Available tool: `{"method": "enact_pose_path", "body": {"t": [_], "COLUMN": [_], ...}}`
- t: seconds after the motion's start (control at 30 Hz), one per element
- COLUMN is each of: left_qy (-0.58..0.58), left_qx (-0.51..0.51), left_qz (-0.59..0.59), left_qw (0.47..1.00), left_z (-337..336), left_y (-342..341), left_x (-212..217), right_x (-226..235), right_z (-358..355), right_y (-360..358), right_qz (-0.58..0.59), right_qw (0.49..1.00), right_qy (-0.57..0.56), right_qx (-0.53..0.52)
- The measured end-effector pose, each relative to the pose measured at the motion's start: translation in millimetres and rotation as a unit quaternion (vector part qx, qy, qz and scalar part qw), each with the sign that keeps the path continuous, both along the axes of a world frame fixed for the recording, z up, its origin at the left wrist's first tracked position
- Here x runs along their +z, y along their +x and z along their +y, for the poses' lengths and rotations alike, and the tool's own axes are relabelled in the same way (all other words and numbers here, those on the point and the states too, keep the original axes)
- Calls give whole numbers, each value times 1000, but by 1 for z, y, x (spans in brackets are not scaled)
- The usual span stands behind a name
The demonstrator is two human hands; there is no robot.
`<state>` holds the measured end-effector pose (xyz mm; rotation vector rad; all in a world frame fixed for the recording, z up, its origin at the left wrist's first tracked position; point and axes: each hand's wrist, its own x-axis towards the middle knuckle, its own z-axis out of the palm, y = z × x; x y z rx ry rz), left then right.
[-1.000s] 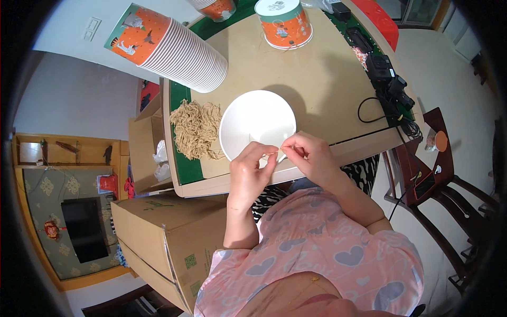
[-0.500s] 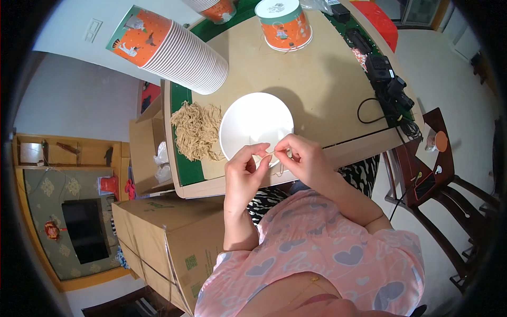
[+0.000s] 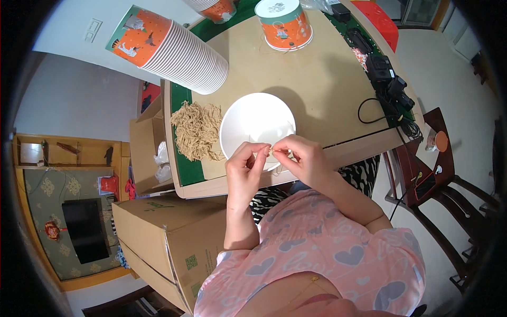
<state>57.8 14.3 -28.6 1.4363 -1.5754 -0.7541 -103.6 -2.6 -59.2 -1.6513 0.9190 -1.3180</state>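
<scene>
My left hand (image 3: 245, 166) and my right hand (image 3: 302, 160) meet fingertip to fingertip over the near rim of a white paper bucket (image 3: 245, 124). Each hand pinches a thin tan string (image 3: 271, 151); much of it is hidden by the fingers. The bucket stands on the table with its open mouth toward me, and its inside looks white and bare. Left of it lies a loose pile of tan strings (image 3: 195, 132), apart from both hands.
A tall stack of nested orange paper buckets (image 3: 179, 53) leans at the far left. One orange bucket (image 3: 285, 26) stands upside down at the back of the table (image 3: 259, 68). Black adapters and cables (image 3: 380, 68) line the right edge. A large carton (image 3: 169, 238) sits below left.
My fingertips have drawn closer together on the string, the left fingers tilting inward. The loose string end below them shows less. The white bucket has shifted very slightly right.
</scene>
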Motion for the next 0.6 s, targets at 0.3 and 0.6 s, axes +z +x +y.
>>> {"method": "enact_pose_path", "body": {"t": [0.3, 0.6], "left_qy": [2, -36], "left_qx": [22, 37], "left_qz": [-16, -36], "left_qw": [1000, 998], "left_z": [-3, -6], "left_y": [-2, -2], "left_x": [-4, -8], "right_x": [-2, -2], "right_z": [-1, -4], "right_y": [2, 1], "right_qz": [4, 28], "right_qw": [999, 999], "right_qy": [25, -7], "right_qx": [-20, -21]}}
